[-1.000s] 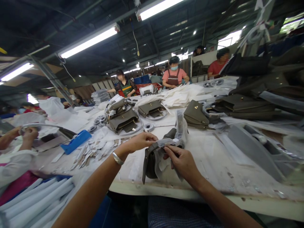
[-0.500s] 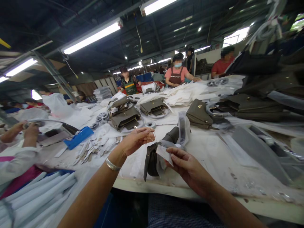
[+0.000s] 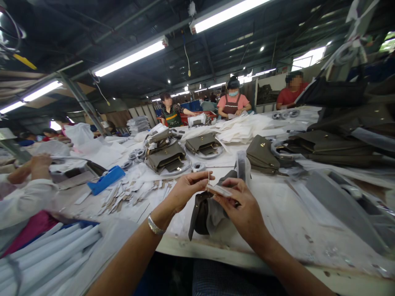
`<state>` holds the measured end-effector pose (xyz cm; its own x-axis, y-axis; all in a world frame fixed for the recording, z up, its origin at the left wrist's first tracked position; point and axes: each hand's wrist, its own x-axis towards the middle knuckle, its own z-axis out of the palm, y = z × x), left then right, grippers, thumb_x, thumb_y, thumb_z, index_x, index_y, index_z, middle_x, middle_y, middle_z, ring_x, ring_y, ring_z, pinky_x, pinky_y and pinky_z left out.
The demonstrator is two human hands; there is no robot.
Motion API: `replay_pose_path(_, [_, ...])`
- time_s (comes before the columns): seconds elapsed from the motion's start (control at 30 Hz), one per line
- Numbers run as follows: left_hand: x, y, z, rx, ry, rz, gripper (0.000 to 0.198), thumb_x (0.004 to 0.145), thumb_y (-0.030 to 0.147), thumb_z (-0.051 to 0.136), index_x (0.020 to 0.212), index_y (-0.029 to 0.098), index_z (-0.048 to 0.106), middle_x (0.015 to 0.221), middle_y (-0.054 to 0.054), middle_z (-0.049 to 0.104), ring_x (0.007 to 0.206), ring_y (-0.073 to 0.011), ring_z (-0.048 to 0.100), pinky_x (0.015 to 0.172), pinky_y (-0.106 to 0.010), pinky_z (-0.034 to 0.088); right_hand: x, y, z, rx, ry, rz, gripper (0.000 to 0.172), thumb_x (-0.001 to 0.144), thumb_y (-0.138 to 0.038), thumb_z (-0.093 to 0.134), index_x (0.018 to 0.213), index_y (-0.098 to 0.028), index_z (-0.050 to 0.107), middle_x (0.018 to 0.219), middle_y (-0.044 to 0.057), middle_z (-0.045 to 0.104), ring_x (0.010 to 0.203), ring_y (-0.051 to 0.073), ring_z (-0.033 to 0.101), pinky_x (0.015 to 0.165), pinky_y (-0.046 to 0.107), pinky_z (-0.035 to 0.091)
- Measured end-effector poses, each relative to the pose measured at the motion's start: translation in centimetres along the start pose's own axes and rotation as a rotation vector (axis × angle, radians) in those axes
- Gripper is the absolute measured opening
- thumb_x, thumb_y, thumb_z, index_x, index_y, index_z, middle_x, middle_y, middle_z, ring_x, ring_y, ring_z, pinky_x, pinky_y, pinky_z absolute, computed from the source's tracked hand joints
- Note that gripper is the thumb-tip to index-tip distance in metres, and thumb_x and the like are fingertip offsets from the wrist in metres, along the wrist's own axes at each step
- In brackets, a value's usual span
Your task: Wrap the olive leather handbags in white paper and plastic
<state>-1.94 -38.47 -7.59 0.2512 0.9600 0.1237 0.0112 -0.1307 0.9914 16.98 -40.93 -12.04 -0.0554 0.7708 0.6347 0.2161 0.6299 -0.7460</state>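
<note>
My left hand (image 3: pixel 187 191) pinches a thin pale string (image 3: pixel 209 177) between thumb and fingertips. Its other end runs to a small white tag (image 3: pixel 219 190), which my right hand (image 3: pixel 242 201) grips along its edge. Both hands hover close together over a dark olive handbag (image 3: pixel 200 216), lying on its side near the table's front edge. Pale wrapping covers part of this bag, and my right hand hides some of it. A wrapped handle (image 3: pixel 243 164) sticks up behind my right hand.
More olive handbags (image 3: pixel 166 157) lie across the white table (image 3: pixel 271 213). Left are scattered card strips (image 3: pixel 123 195) and a blue holder (image 3: pixel 106 179). A grey bag insert (image 3: pixel 339 201) sits at right. A co-worker's hands (image 3: pixel 40 164) handle a bag at far left; other people stand opposite.
My hands have come closer together, and the tag has risen and tilted flatter. The view has shifted slightly. Across the table, a co-worker's outstretched arm has drawn in.
</note>
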Motion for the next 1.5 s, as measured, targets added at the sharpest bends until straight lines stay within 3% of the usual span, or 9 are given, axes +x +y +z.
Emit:
replay_pose_path(0.23, [0.0,-0.5,0.6,-0.078,0.077,-0.006,0.036,0.075,0.036,0.082,0.106,0.020,0.076,0.102,-0.007,0.075,0.086,-0.0142,0.064,0.077,-0.023,0.049,0.3,0.3,0.8,-0.011,0.055,0.079,0.025,0.090,-0.037,0.065,0.110,-0.025,0.073,0.101,0.003,0.074,0.085,0.019,0.066,0.077,0.029,0.052])
replay_pose_path(0.5, [0.4,-1.1,0.0,-0.149,0.041,0.035,0.040,0.075,0.047,0.079,0.098,0.016,0.078,0.085,-0.006,0.073,0.078,-0.0123,0.063,0.079,-0.025,0.050,2.1,0.1,0.2,-0.121,-0.149,0.204,0.045,0.091,-0.038,0.058,0.135,-0.029,0.056,0.114,0.003,0.074,0.103,0.025,0.069,0.086,0.035,0.053])
replay_pose_path(0.7, [-0.3,1.5,0.9,0.234,-0.035,0.159,0.023,0.078,0.026,0.077,0.099,0.017,0.077,0.093,-0.006,0.075,0.089,-0.0185,0.067,0.083,-0.028,0.050,3.7,-0.5,-0.1,-0.238,-0.286,0.187,0.065,0.088,-0.032,0.060,0.149,-0.036,0.039,0.101,0.001,0.077,0.099,0.029,0.070,0.084,0.041,0.052])
replay_pose_path(0.87, [-1.9,3.8,2.2,0.719,0.072,0.411,0.019,0.084,0.014,0.066,0.098,0.024,0.075,0.094,0.000,0.074,0.086,-0.0145,0.066,0.081,-0.025,0.047,3.4,-0.9,-0.2,0.366,-0.285,0.324,0.071,0.082,-0.031,0.070,0.147,-0.027,0.044,0.103,0.004,0.075,0.089,0.022,0.069,0.081,0.036,0.054])
replay_pose_path(1.0, [-2.5,3.1,1.9,0.667,0.216,0.348,0.032,0.084,0.020,0.069,0.115,0.027,0.070,0.087,0.001,0.071,0.077,-0.0134,0.062,0.073,-0.024,0.046,2.3,-0.8,-0.2,0.802,-0.059,0.506,0.062,0.082,-0.041,0.073,0.138,-0.021,0.055,0.109,0.008,0.074,0.083,0.018,0.067,0.073,0.029,0.055])
replay_pose_path(1.13, [-2.5,2.2,0.6,0.413,0.381,0.263,0.048,0.081,0.031,0.074,0.126,0.022,0.062,0.076,0.002,0.066,0.071,-0.0133,0.060,0.066,-0.023,0.045,1.1,0.2,0.0,0.554,-0.020,0.395,0.052,0.083,-0.043,0.071,0.128,-0.017,0.062,0.096,0.009,0.076,0.085,0.020,0.069,0.075,0.032,0.056])
replay_pose_path(1.33, [-5.4,4.1,1.7,0.498,0.627,0.490,0.042,0.082,0.028,0.074,0.122,0.026,0.064,0.087,0.000,0.072,0.079,-0.0152,0.066,0.075,-0.025,0.051,0.2,2.0,0.0,-0.033,-0.072,0.005,0.034,0.089,-0.033,0.065,0.121,-0.025,0.068,0.121,0.007,0.070,0.096,0.021,0.069,0.091,0.039,0.056])
replay_pose_path(1.4, [-7.2,4.0,3.0,0.693,0.535,0.628,0.038,0.084,0.019,0.071,0.120,0.029,0.066,0.090,-0.001,0.074,0.080,-0.0162,0.068,0.078,-0.027,0.053,0.3,2.6,0.0,-0.127,-0.100,-0.094,0.027,0.089,-0.029,0.065,0.115,-0.025,0.072,0.122,0.007,0.069,0.105,0.023,0.066,0.097,0.041,0.053])
replay_pose_path(1.5, [-9.5,1.5,4.7,0.938,0.017,0.840,0.051,0.087,0.011,0.063,0.133,0.032,0.059,0.097,-0.002,0.077,0.082,-0.0169,0.069,0.079,-0.027,0.054,0.5,3.4,-0.2,-0.218,-0.139,-0.175,0.023,0.091,-0.028,0.064,0.111,-0.026,0.074,0.112,0.005,0.073,0.104,0.024,0.066,0.095,0.043,0.054])
